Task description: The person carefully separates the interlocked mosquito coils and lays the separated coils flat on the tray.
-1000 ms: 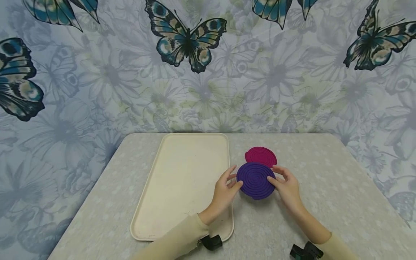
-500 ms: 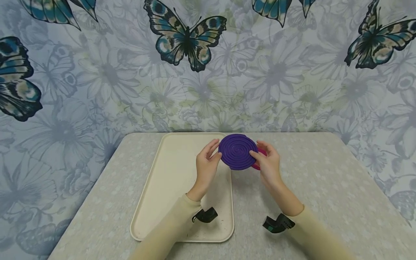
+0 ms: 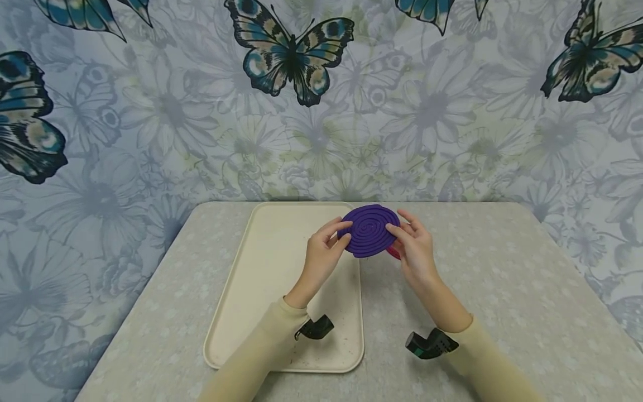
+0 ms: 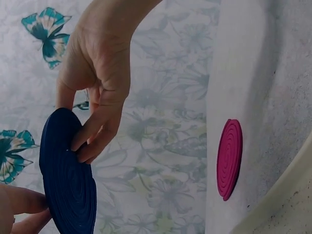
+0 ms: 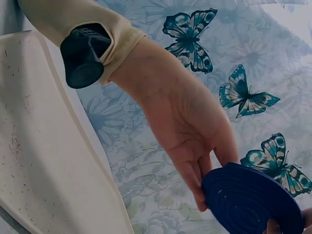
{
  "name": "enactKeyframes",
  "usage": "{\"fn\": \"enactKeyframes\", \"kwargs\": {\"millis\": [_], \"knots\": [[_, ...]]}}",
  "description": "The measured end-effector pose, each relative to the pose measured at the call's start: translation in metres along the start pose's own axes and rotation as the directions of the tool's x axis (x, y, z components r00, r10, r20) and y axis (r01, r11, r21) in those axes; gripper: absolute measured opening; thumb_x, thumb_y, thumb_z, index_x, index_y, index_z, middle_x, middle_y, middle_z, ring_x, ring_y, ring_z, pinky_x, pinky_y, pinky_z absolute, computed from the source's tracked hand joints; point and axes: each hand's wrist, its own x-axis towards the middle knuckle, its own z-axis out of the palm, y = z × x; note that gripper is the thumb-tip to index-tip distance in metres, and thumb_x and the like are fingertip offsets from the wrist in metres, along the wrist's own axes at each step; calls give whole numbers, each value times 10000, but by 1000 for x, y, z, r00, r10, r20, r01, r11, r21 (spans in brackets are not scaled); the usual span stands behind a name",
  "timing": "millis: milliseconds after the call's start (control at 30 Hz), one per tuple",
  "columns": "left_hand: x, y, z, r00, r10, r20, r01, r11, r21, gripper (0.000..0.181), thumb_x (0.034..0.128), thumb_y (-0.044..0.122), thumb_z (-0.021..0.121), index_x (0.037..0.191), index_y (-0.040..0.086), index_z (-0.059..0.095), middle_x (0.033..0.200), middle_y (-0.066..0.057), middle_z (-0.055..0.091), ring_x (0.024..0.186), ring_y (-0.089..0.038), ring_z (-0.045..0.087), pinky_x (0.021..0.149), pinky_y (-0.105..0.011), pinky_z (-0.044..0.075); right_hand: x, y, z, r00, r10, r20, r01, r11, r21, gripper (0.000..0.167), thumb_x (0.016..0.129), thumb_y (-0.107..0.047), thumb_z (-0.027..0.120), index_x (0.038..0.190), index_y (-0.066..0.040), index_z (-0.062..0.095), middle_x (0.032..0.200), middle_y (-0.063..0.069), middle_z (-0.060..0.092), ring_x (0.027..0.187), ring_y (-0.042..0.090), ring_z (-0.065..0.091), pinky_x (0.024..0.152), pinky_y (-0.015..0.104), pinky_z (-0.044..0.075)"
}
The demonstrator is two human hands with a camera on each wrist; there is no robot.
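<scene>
Both hands hold a purple round disc with spiral ridges (image 3: 370, 230) up above the table, over the tray's right edge. The left hand (image 3: 323, 254) pinches its left rim between thumb and fingers. At the opposite rim, the right hand (image 3: 416, 248) grips with the thumb on the near face. Behind the purple disc and the right hand, a pink disc (image 3: 394, 252) is mostly hidden in the head view; the left wrist view shows this pink disc (image 4: 229, 160) lying flat on the table, apart from the purple one.
A cream rectangular tray (image 3: 271, 268) lies on the left half of the grey patterned table (image 3: 502, 268), with small dark specks on its surface. A wall covering with butterflies and flowers (image 3: 321, 139) rises behind the table's far edge.
Over the last second both hands have carried the purple disc left and away from the body, from in front of the pink disc. Lately it has shifted only slightly and tilted, the left fingers reaching over its rim.
</scene>
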Motion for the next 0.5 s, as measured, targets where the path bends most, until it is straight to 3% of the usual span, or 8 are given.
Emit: {"fn": "enactKeyframes", "kwargs": {"millis": [267,400,500], "knots": [[-8,-3,8,990,-64,125,53,995,84,323,935,162,599,1243,67,628,1511,-149,358,1431,-275,310,1113,-472,362,-4,0,2,990,-91,104,83,993,79,197,981,-49,462,1170,-50,518,942,-53,622,815,44,633,715,167,540],[-10,2,11,988,-69,137,59,996,71,358,951,191,579,1290,75,592,1503,-176,361,1427,-300,312,1088,-454,399,-7,3,4,972,-110,206,109,994,15,249,1004,-93,417,1236,-52,496,1039,-65,599,935,43,614,830,171,533],[-10,5,13,989,-74,125,69,997,43,372,966,198,556,1319,83,566,1479,-168,398,1405,-298,353,1072,-407,427,-8,7,3,947,-117,300,153,983,-99,348,1001,-99,426,1333,2,446,1104,-65,589,1013,41,598,908,191,522]]}}
